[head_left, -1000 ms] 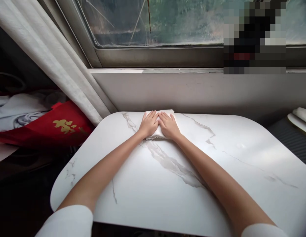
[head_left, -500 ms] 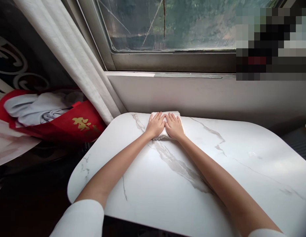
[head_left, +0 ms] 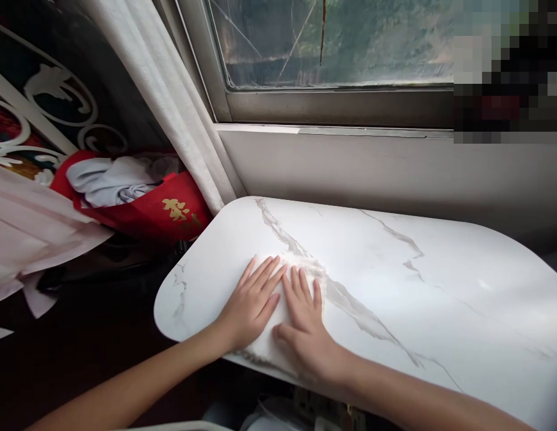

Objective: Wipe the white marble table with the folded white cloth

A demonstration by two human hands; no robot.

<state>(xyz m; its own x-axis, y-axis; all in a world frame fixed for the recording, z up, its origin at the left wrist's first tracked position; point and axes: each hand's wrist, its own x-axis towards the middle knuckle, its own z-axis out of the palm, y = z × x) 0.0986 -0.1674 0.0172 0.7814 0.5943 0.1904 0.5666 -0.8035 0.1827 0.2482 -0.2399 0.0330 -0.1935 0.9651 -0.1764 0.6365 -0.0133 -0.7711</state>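
Observation:
A white cloth point(head_left: 267, 350) lies flat on the white marble-patterned tabletop point(head_left: 372, 257), close to its front edge. My left hand point(head_left: 249, 302) rests on the left part of the cloth with its fingers stretched out. Beside it my right hand point(head_left: 308, 326) presses on the right part of the cloth, fingers also extended and the thumb bent inward. The fingertips of the two hands nearly meet at the cloth's upper part. Much of the cloth is hidden under both hands.
A red bag point(head_left: 148, 218) with grey fabric inside stands left of the table. A white curtain point(head_left: 170, 102) hangs beside the window point(head_left: 341, 48). Pale pink fabric point(head_left: 40, 221) drapes at the far left. Below the table's front edge are some indistinct whitish items point(head_left: 274, 413).
Both hands have drawn the cloth from the table's far edge near the wall back toward the front edge. The view has shifted slightly left.

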